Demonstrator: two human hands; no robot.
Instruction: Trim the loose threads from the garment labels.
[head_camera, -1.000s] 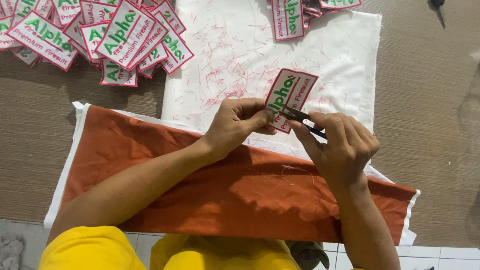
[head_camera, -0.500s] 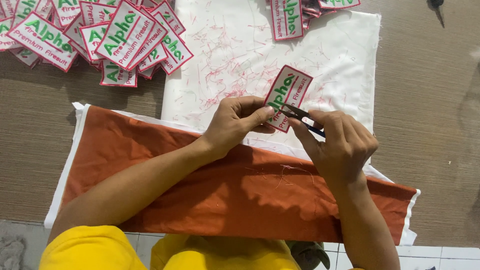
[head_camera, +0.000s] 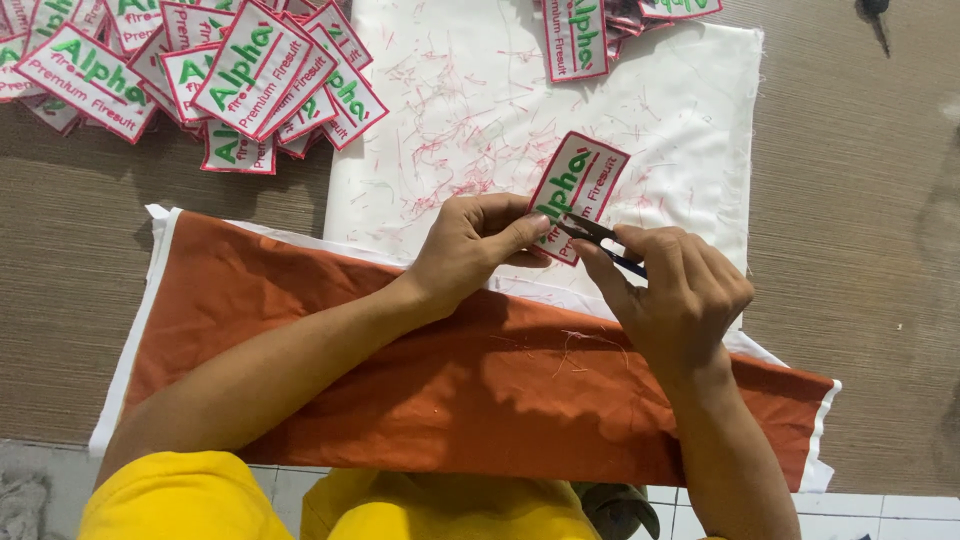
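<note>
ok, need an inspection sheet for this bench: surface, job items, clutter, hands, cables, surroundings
Surface: brown woven mat with a white cloth and an orange cloth spread on it.
Job's things: embroidered patch, thread snips at its lower edge.
Clutter: patch pile top left, smaller patch stack top centre, red thread trimmings on the white cloth.
Grippers: left hand pinches the patch; right hand holds the snips.
Cables: nothing seen.
Surroundings: tiled floor at the near edge.

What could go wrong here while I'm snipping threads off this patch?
The snips in the right hand work at the patch edge right beside the left hand thumb, so a slip might nick it. The blades might also cut the red border stitching. Loose clippings on the white cloth may cling to the orange fabric.
</note>
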